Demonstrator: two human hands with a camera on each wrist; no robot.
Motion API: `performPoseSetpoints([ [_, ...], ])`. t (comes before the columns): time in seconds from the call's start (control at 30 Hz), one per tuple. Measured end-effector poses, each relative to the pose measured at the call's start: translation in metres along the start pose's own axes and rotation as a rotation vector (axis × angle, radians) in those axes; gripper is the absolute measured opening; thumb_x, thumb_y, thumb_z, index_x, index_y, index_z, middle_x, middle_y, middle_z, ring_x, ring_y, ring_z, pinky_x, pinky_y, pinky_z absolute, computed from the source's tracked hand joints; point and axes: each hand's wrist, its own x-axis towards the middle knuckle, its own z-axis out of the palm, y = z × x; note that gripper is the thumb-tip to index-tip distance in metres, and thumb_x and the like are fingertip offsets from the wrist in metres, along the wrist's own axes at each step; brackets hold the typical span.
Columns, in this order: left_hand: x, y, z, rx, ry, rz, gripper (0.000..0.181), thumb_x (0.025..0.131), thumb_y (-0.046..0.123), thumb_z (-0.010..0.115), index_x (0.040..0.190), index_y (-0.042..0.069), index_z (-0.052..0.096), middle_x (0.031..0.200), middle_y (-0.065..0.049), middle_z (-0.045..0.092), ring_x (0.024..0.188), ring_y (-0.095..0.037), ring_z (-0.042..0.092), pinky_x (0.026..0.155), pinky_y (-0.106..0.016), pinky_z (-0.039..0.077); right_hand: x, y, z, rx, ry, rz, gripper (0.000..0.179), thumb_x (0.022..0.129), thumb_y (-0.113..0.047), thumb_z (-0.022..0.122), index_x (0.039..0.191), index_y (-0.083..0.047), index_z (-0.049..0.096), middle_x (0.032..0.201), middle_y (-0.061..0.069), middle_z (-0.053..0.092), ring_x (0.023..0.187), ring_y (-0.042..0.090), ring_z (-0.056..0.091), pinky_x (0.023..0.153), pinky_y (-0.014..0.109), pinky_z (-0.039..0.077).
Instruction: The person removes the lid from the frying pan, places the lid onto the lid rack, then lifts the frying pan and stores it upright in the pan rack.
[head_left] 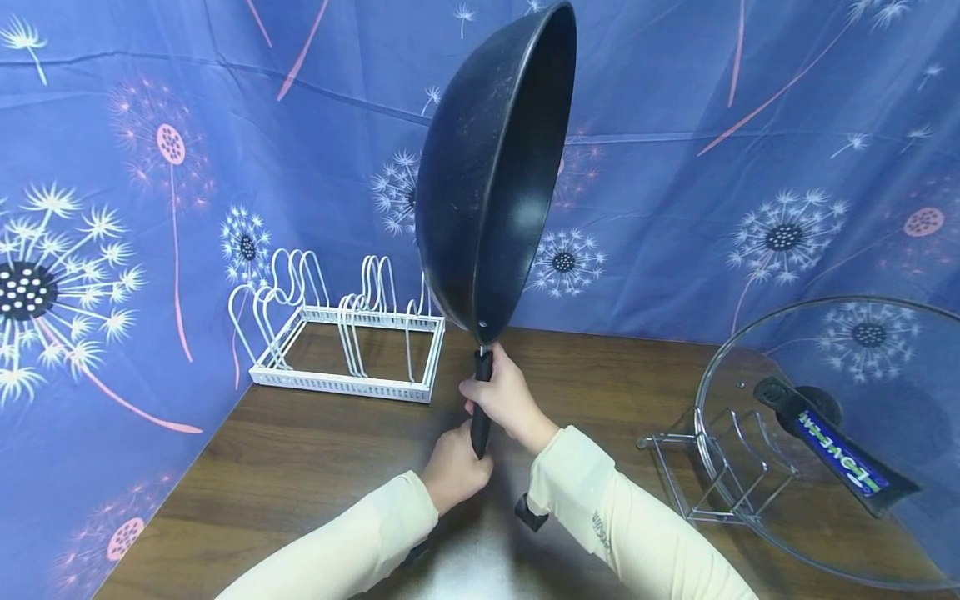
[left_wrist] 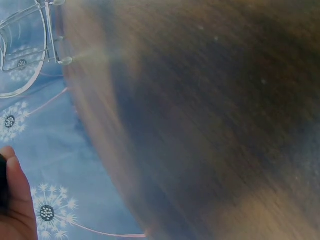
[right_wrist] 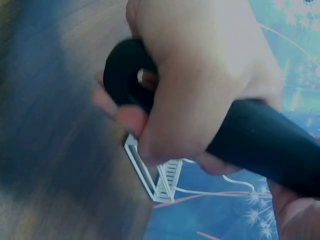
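A black wok (head_left: 487,175) is held up on its side above the table, its bowl at the top and its long black handle (head_left: 482,417) pointing down. My right hand (head_left: 508,396) grips the upper part of the handle, near where it joins the bowl. Lower down, my left hand (head_left: 455,471) is wrapped around the handle's end. In the right wrist view, fingers curl around the black handle (right_wrist: 265,137), which has a hole at its end. Only part of a hand (left_wrist: 20,205) shows at the left edge of the left wrist view.
A white dish rack (head_left: 341,386) with wire loops stands at the back left of the wooden table (head_left: 300,467). To the right, a large glass lid (head_left: 705,417) with a labelled black handle leans in a small wire rack (head_left: 675,483). A blue dandelion-patterned cloth (head_left: 660,225) hangs behind.
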Motion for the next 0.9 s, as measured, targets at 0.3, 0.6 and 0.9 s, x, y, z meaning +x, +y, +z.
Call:
performPoseSetpoints([
  [0.3, -0.006, 0.008, -0.008, 0.028, 0.026, -0.061, 0.011, 0.068, -0.002, 0.058, 0.077, 0.001, 0.052, 0.056, -0.004, 0.053, 0.052, -0.017, 0.047, 0.048, -0.034, 0.040, -0.001, -0.007, 0.005, 0.061, -0.079, 0.023, 0.036, 0.077, 0.012, 0.053, 0.110, 0.005, 0.041, 0.063, 0.004, 0.054, 0.046, 0.009, 0.054, 0.049, 0.024, 0.045],
  [0.6, -0.016, 0.011, -0.024, 0.032, 0.033, -0.112, 0.011, 0.068, -0.003, 0.059, 0.079, -0.002, 0.054, 0.059, -0.004, 0.055, 0.053, -0.016, 0.046, 0.048, -0.033, 0.040, 0.001, -0.008, 0.015, 0.077, -0.152, 0.031, 0.045, 0.075, 0.011, 0.054, 0.118, 0.005, 0.039, 0.063, 0.005, 0.055, 0.047, 0.010, 0.055, 0.052, 0.024, 0.048],
  [0.9, -0.025, 0.008, -0.037, 0.144, -0.006, -0.136, 0.026, 0.068, -0.002, 0.061, 0.093, -0.011, 0.056, 0.064, -0.012, 0.061, 0.054, -0.018, 0.052, 0.049, -0.034, 0.042, -0.004, -0.009, 0.021, 0.066, -0.219, 0.026, 0.038, 0.075, 0.009, 0.053, 0.110, 0.004, 0.039, 0.064, 0.005, 0.058, 0.054, 0.011, 0.059, 0.059, 0.026, 0.049],
])
